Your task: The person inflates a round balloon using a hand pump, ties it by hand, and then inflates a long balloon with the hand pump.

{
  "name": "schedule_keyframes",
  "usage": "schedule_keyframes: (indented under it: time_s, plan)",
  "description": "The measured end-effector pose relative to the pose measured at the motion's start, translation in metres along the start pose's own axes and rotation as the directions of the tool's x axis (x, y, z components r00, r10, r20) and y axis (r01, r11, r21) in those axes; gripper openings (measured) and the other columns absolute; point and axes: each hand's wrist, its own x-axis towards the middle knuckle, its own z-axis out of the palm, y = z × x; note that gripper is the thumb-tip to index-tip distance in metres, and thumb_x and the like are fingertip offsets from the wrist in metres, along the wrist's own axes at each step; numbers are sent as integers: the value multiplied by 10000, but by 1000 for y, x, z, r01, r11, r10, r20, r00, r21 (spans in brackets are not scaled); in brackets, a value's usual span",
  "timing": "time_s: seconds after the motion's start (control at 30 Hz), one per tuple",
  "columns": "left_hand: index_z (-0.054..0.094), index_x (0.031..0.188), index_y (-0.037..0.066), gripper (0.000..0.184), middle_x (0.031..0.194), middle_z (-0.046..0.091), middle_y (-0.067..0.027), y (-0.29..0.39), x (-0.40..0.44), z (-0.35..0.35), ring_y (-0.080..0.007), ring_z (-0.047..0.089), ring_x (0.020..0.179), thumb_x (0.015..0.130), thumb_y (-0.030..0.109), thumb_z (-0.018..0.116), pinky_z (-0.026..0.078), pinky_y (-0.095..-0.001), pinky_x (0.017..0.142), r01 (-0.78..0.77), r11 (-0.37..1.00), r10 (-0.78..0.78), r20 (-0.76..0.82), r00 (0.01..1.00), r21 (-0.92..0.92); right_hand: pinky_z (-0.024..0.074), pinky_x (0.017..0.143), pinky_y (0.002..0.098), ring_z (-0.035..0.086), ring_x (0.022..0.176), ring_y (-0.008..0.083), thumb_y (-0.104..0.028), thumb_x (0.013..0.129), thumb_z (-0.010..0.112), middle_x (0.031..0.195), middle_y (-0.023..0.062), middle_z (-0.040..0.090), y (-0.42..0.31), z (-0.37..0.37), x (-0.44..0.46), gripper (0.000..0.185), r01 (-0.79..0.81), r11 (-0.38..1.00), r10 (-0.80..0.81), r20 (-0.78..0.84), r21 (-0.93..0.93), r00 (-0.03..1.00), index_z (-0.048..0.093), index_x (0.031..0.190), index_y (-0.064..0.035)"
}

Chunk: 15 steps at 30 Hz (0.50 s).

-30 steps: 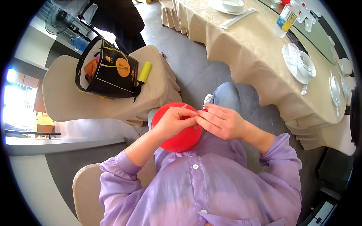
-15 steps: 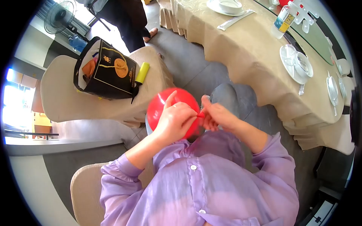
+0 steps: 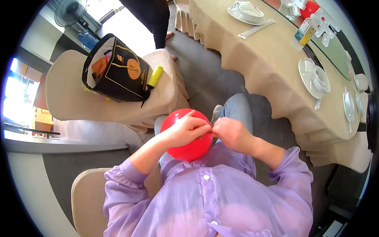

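Head view: left hand [image 3: 184, 131] and right hand [image 3: 233, 135] clamped at red balloon [image 3: 192, 152]'s mostly hidden neck. Loose pinch could leak air; fingernail could burst it.

balloon [image 3: 190, 149]: glossy, smooth rubber | shirt [image 3: 177, 205]: thin, sheer cloth | jeans [image 3: 239, 110]: matt denim | bag [image 3: 123, 77]: smooth, card-like | chair [image 3: 65, 89]: matt cloth | worktop [image 3: 272, 59]: draped, matt cloth | floor [image 3: 205, 73]: smooth tile
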Motion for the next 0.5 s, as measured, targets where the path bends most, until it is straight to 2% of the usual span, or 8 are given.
schedule_keyframes:
  time_s: [0.03, 0.1, 0.13, 0.33, 0.4, 0.43, 0.47, 0.5]
  plan:
    - [614, 811, 50, 175, 653, 573, -23, 1, 1, -2, -169, 548, 663, 857, 180, 508, 184, -428, 1046, 0, 1000, 0, -7, 1000, -3, 451, 555, 287, 516, 611, 159, -131, 786, 563, 721, 44, 523, 1, -3, 1, 115, 5, 1000, -5, 5, 2, 1000, 494, 745, -48]
    - [609, 804, 48, 163, 619, 561, -6, 3, 4, -6, -157, 547, 640, 851, 169, 509, 170, -427, 1051, -67, 998, 67, 48, 997, 13, 474, 613, 300, 544, 696, 199, -87, 700, 575, 795, 62, 539, 4, -12, 9, 112, 254, 938, -260, 3, -237, 965, 511, 777, -38]
    - [601, 799, 48, 136, 637, 572, -22, 4, 4, -8, -170, 558, 657, 832, 154, 523, 180, -431, 1049, -79, 997, 78, 44, 996, 6, 474, 613, 300, 544, 696, 199, -87, 700, 575, 795, 62, 539, 5, -12, 10, 112, 258, 936, -265, 3, -238, 964, 511, 777, -38]
    - [585, 749, 66, 54, 698, 576, -7, -4, 1, 2, -163, 543, 715, 778, 111, 585, 232, -427, 1024, -134, 987, 150, -193, 970, 93, 479, 620, 293, 552, 699, 202, -107, 705, 585, 786, 63, 552, 11, -3, 8, 143, 159, 974, -165, -25, -164, 986, 522, 813, -36]
    - [583, 745, 68, 43, 717, 577, -12, -6, -1, 0, -173, 549, 736, 767, 104, 589, 235, -434, 1021, -124, 977, 163, -236, 958, 172, 463, 544, 262, 553, 615, 168, -267, 820, 550, 695, 56, 557, 13, -2, 12, 231, 22, 997, -31, -124, -74, 992, 546, 777, -40]
    - [581, 741, 69, 34, 736, 578, -17, -6, -1, 0, -183, 555, 757, 756, 98, 592, 239, -442, 1018, -111, 961, 183, -280, 942, 252, 463, 544, 262, 553, 615, 168, -267, 820, 550, 695, 56, 557, 12, -3, 13, 231, 20, 997, -29, -123, -73, 992, 546, 777, -40]
    - [581, 741, 69, 34, 736, 578, -17, -4, -2, 1, -183, 555, 757, 756, 98, 592, 239, -442, 1018, -111, 962, 181, -279, 943, 250, 441, 495, 244, 537, 549, 146, -392, 844, 481, 636, 51, 550, 11, -5, 12, 373, -440, 801, 455, 66, 407, 888, 554, 744, -40]
    - [576, 733, 69, 33, 732, 573, -19, 1, -2, 2, -182, 559, 770, 741, 93, 599, 234, -457, 1020, -107, 930, 225, -315, 922, 351, 419, 446, 225, 521, 482, 123, -517, 867, 412, 577, 46, 543, 9, -7, 12, 525, -733, 218, 686, 433, 644, 585, 562, 712, -39]
